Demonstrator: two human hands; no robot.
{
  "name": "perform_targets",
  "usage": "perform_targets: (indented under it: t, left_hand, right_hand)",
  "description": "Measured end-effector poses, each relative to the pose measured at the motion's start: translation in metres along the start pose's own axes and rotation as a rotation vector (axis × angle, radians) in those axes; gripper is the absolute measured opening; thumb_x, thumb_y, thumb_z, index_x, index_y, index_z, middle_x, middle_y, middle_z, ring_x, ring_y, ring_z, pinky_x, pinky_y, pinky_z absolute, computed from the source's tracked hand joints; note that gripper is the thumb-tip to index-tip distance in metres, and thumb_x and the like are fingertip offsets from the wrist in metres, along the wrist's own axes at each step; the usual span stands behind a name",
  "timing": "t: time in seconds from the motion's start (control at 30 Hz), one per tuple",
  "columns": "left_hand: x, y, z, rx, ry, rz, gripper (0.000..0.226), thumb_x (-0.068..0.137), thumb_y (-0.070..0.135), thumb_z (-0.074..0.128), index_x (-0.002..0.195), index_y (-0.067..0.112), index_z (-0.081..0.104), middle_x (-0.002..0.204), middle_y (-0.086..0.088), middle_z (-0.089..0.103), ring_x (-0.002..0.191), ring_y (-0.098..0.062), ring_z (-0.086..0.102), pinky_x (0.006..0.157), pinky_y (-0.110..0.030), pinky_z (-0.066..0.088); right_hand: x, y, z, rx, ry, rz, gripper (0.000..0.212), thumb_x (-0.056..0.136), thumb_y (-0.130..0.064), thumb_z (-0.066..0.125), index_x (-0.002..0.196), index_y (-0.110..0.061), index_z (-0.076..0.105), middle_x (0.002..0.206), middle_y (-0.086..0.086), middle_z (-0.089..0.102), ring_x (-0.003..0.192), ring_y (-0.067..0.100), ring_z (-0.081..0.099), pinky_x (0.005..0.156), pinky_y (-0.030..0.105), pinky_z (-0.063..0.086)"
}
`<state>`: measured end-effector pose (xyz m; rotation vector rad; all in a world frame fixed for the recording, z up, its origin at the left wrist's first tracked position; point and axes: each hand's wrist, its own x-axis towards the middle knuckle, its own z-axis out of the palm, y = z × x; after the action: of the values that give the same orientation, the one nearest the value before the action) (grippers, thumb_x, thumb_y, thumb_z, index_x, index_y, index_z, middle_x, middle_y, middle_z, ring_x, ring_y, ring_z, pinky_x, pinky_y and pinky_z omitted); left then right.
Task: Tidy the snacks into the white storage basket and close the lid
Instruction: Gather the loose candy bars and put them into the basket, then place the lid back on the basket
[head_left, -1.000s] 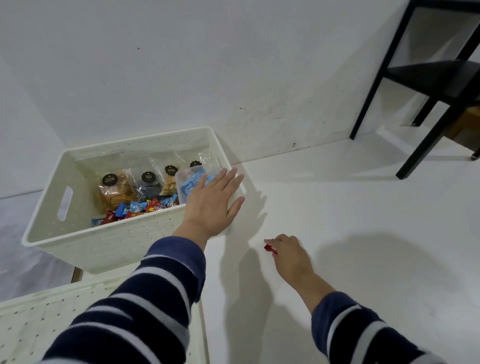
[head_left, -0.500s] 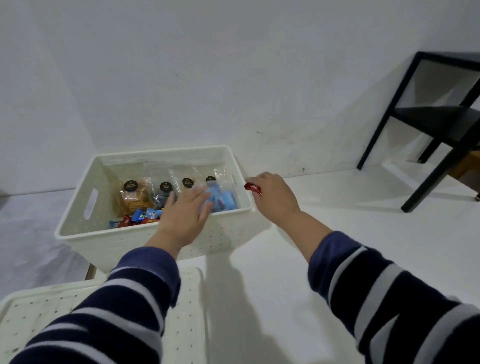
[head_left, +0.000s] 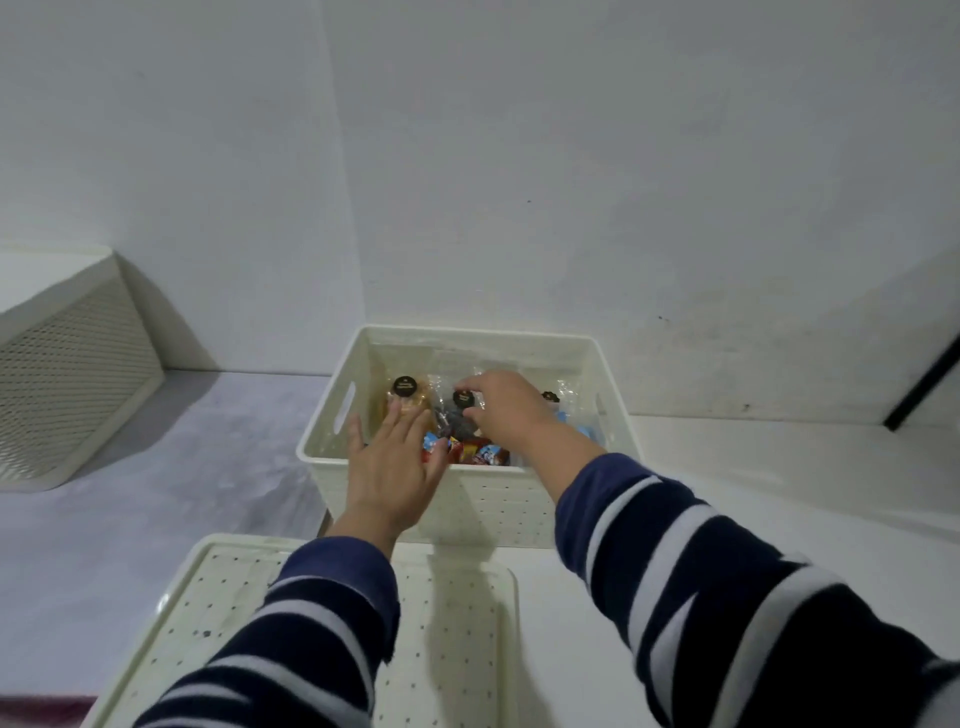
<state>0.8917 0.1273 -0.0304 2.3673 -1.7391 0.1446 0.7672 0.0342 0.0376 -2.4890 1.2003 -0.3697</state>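
The white storage basket (head_left: 493, 512) stands open against the wall. Inside it stand clear snack bags with round black stickers (head_left: 405, 385), and small red and blue wrapped candies (head_left: 478, 453) lie along the front. My left hand (head_left: 392, 467) lies flat with straight fingers over the basket's front rim. My right hand (head_left: 506, 408) reaches inside above a dark snack bag (head_left: 457, 421), thumb and forefinger apart, with no candy visible between them. The perforated white lid (head_left: 457, 623) lies flat in front of the basket, partly under my left sleeve.
A white perforated box (head_left: 67, 389) leans at the far left on a greyish cloth (head_left: 156, 467). A black furniture leg (head_left: 930, 384) shows at the right edge. The wall rises right behind the basket.
My right hand carried a small red candy from the floor over the rim into the basket; the candy is no longer seen in it. My left hand slid left along the front rim.
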Motion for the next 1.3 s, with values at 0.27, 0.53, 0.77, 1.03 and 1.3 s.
perform_targets:
  t: [0.27,0.53,0.77,1.03,1.3]
  left_hand:
    - [-0.030,-0.010,-0.019,-0.100,-0.075,-0.003,0.058,0.099,0.049,0.015,0.152,0.025,0.012,0.160,0.009,0.005,0.147,-0.009,-0.007,0.115,-0.055,-0.008]
    - [-0.133,-0.050,-0.033,-0.175,-0.096,-0.180,0.056,0.100,0.042,0.030,0.150,0.021,0.020,0.160,0.004,0.010,0.148,-0.015,0.000,0.118,-0.054,0.006]
    - [-0.218,-0.117,-0.003,-0.172,-0.296,-0.426,0.060,0.097,0.041,0.041,0.150,0.023,0.019,0.161,0.001,0.005,0.148,-0.021,0.004,0.116,-0.056,0.014]
    - [-0.229,-0.187,0.027,-0.270,-0.409,-0.588,0.048,0.092,0.042,0.052,0.135,0.031,0.034,0.150,-0.015,0.015,0.132,-0.042,0.027,0.106,-0.057,0.032]
    - [-0.245,-0.192,0.013,-0.419,-0.220,-0.610,0.052,0.083,0.048,0.064,0.128,0.025,0.049,0.142,-0.015,0.033,0.126,-0.039,0.034,0.101,-0.050,0.039]
  right_hand:
    - [-0.058,0.001,0.005,-0.081,-0.040,-0.052,0.029,0.094,-0.020,0.054,0.120,-0.024,0.065,0.123,0.001,0.062,0.116,0.022,0.055,0.096,0.038,0.047]
    - [-0.151,-0.003,0.022,-0.063,-0.092,-0.083,0.030,0.096,-0.023,0.049,0.123,-0.029,0.060,0.133,-0.002,0.053,0.129,0.021,0.042,0.103,0.040,0.042]
    - [-0.232,0.006,0.097,-0.054,-0.304,0.196,0.045,0.095,-0.034,0.048,0.139,-0.027,0.043,0.144,0.004,0.041,0.132,0.027,0.036,0.104,0.039,0.040]
    - [-0.249,-0.010,0.174,0.138,-0.188,0.596,0.067,0.090,-0.052,0.051,0.147,-0.023,0.033,0.136,0.006,0.035,0.125,0.027,0.043,0.103,0.034,0.042]
    - [-0.260,-0.056,0.177,0.143,0.108,0.732,0.081,0.079,-0.056,0.065,0.147,-0.025,0.034,0.147,0.005,0.025,0.129,0.030,0.025,0.102,0.043,0.040]
